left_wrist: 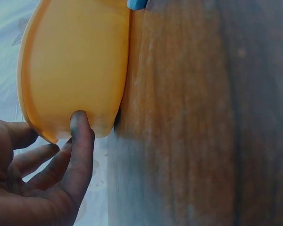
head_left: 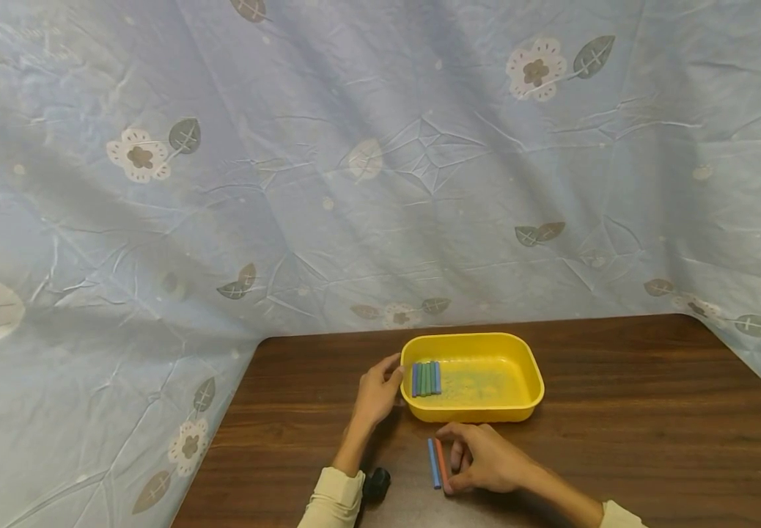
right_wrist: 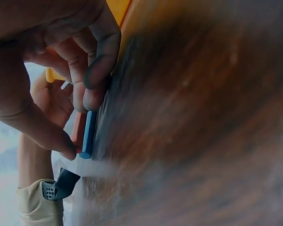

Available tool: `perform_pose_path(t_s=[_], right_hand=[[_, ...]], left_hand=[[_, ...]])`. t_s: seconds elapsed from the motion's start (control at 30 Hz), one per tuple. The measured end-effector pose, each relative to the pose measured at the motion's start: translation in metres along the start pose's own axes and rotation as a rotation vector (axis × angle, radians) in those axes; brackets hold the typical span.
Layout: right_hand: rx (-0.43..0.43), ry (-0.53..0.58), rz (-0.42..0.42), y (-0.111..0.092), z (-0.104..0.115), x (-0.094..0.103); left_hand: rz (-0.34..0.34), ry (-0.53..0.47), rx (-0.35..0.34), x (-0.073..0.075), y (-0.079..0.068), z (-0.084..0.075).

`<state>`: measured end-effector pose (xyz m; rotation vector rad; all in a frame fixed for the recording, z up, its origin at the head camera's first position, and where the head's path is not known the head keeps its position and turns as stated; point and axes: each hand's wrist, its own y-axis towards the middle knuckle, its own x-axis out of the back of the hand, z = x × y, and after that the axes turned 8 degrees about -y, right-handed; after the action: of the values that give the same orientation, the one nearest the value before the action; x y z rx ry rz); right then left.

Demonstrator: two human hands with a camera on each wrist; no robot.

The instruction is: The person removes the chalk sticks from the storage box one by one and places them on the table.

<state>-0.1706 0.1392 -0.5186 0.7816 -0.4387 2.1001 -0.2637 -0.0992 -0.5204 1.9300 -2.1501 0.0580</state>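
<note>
A yellow tray stands on the wooden table, with several blue and green chalk sticks lined up inside its left end. My left hand is at that end, its fingers resting against the tray's outer wall and thumb by the rim. In front of the tray, a blue chalk stick and a red chalk stick lie side by side. My right hand pinches the red stick lengthwise, thumb at its near end, fingertips at its far end. The blue stick is right alongside.
Dusty smears mark the tray's floor. A black object is beside the left cuff. The dark wooden table extends on both sides of the tray, and a patterned pale curtain hangs behind and around it.
</note>
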Motion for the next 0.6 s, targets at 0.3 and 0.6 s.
perform_pose_path(t_s=[0.3,0.6], right_hand=[[-0.003,-0.026,0.009,0.0014,-0.0008,-0.0010],[-0.015,-0.089,-0.001,0.0017,0.0029,-0.0031]], left_hand=[[-0.007,0.046,-0.010,0.0005,0.0000,0.0008],[-0.015,0.039,-0.013,0.0000,0.0004,0.0009]])
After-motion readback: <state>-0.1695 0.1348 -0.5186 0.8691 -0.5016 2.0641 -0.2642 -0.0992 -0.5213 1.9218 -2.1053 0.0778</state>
